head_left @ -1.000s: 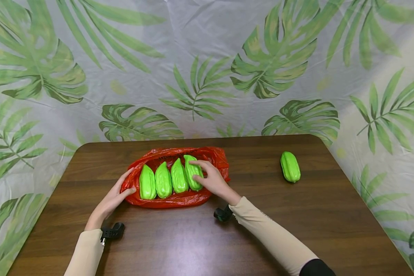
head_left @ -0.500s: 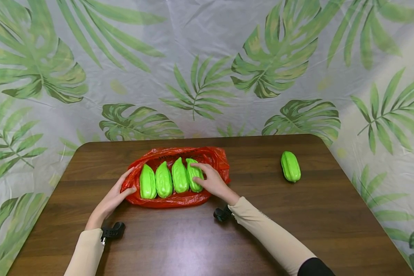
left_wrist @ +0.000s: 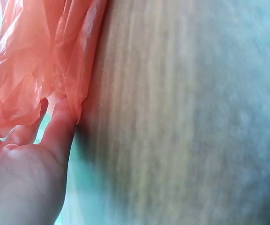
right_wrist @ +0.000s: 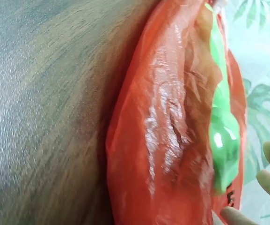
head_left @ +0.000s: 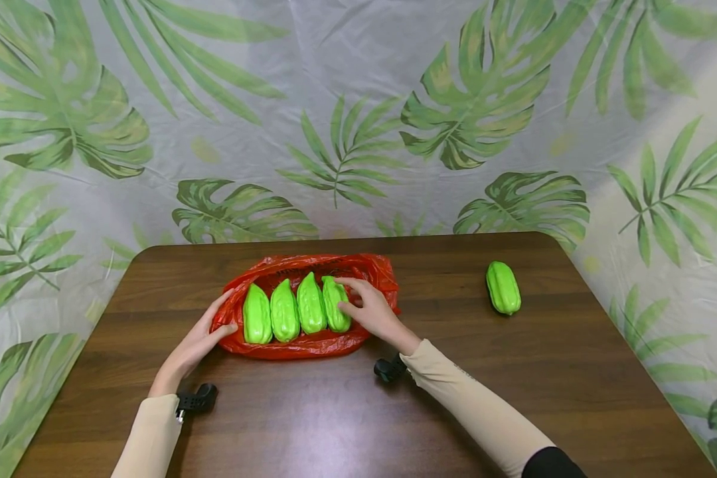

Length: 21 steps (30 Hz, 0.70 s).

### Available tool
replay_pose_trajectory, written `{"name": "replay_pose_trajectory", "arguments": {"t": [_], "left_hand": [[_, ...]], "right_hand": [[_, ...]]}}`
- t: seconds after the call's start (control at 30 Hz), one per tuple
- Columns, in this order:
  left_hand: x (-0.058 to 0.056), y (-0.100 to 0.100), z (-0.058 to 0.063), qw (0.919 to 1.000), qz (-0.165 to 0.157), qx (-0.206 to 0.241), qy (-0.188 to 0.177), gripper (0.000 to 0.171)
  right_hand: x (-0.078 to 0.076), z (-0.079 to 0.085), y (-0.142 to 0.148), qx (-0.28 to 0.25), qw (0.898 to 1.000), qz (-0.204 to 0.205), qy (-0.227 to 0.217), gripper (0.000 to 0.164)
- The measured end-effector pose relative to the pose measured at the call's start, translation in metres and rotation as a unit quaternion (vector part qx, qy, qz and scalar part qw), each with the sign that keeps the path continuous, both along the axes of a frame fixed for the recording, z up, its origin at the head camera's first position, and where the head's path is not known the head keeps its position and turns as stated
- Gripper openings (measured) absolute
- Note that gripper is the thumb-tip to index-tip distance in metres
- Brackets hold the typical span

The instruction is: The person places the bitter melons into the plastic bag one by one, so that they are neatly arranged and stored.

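A red plastic bag (head_left: pixel 311 346) lies spread with its mouth upward on the table. Several glossy green, ribbed vegetables with tapered tips stand side by side in it; their exact kind is unclear. My left hand (head_left: pixel 197 338) holds the bag's left end, thumb over the rim and fingers along the outside; the left wrist view has the thin plastic (left_wrist: pixel 36 65) against the fingers. Beside the rightmost green vegetable (head_left: pixel 336 312), my right hand (head_left: pixel 373 312) has its fingers loosely spread. A small gap shows between those fingers and the vegetable (right_wrist: pixel 224 140) in the right wrist view.
One more green vegetable (head_left: pixel 504 289) lies alone on the right side of the brown wooden table (head_left: pixel 454 372). Behind the table's far edge hangs a leaf-patterned cloth (head_left: pixel 358 119).
The rightmost vegetable has settled slightly lower in the bag. My right hand has come off it a little to the right. The left hand keeps its hold on the bag.
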<state>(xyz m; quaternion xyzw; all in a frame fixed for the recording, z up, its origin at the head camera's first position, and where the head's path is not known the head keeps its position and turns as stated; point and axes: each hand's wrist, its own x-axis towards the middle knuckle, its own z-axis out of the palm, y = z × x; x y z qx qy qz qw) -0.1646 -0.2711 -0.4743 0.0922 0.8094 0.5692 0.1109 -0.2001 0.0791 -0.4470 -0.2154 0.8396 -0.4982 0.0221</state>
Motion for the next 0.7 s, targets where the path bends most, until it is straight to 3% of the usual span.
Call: {"name": "replay_pose_trajectory", "arguments": {"t": [0.4, 0.63, 0.7], "left_hand": [[0.001, 0.001, 0.001, 1.0, 0.0, -0.006, 0.003, 0.073], [0.001, 0.0, 0.001, 0.9999, -0.001, -0.012, 0.004, 0.073], [0.0, 0.0, 0.001, 0.9999, -0.001, -0.014, 0.004, 0.073]], "right_hand": [[0.005, 0.016, 0.019, -0.072, 0.997, -0.009, -0.017, 0.04], [0.023, 0.057, 0.033, -0.099, 0.994, -0.027, -0.034, 0.036], [0.023, 0.059, 0.04, -0.109, 0.993, -0.029, -0.029, 0.035]]}}
